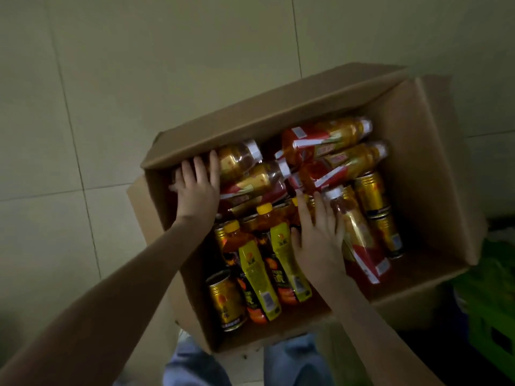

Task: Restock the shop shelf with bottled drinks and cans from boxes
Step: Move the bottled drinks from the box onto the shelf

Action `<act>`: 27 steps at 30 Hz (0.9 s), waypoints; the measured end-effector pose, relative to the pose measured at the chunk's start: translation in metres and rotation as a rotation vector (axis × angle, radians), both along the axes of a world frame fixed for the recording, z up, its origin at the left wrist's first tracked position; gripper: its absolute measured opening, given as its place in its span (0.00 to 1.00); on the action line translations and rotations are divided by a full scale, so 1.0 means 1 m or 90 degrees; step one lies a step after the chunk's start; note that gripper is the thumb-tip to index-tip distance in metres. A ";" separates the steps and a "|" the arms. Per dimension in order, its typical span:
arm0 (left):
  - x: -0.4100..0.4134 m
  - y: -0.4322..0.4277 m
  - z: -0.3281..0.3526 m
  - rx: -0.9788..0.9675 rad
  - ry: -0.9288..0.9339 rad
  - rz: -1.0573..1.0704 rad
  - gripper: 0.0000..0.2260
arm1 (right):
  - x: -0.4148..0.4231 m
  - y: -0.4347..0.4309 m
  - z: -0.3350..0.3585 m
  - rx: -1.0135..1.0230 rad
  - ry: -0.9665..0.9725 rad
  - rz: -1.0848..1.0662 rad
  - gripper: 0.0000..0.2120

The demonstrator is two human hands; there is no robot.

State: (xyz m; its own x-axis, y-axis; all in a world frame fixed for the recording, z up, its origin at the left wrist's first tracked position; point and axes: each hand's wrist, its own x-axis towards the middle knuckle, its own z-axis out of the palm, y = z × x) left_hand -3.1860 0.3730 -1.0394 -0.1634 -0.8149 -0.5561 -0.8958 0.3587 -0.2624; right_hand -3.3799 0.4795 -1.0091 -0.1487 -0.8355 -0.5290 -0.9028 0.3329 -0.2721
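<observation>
An open cardboard box sits on the floor below me, full of lying drinks. Red-and-gold labelled bottles with white caps fill its far half. Yellow-labelled bottles with yellow caps and gold cans lie nearer me. My left hand rests palm down, fingers spread, at the box's far-left corner on a gold-labelled bottle. In the middle of the box my right hand lies flat with fingers apart over the bottles, touching a red-and-gold bottle. Neither hand is closed around anything.
The box flaps stand open on all sides. Pale floor tiles surround it at left and behind. A green crate stands at the lower right, close to the box. My legs in blue jeans are just below the box.
</observation>
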 end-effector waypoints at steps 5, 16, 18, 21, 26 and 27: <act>-0.003 -0.006 0.005 -0.019 -0.008 -0.028 0.41 | 0.003 0.009 -0.003 -0.020 0.016 0.047 0.36; -0.005 -0.017 0.099 0.325 0.328 0.425 0.19 | 0.017 -0.011 0.089 0.119 -0.437 -0.359 0.35; 0.000 -0.003 0.151 0.496 0.513 0.579 0.17 | 0.024 -0.012 0.127 0.181 -0.614 -0.445 0.38; 0.004 0.014 0.240 0.694 0.708 0.674 0.18 | 0.029 -0.002 0.196 0.162 -0.837 -0.526 0.46; 0.000 0.008 0.395 0.797 0.634 0.389 0.19 | 0.030 0.024 0.353 0.000 -0.838 -0.498 0.45; -0.004 0.008 0.429 0.781 0.606 0.323 0.19 | 0.030 0.031 0.386 -0.042 -0.816 -0.516 0.44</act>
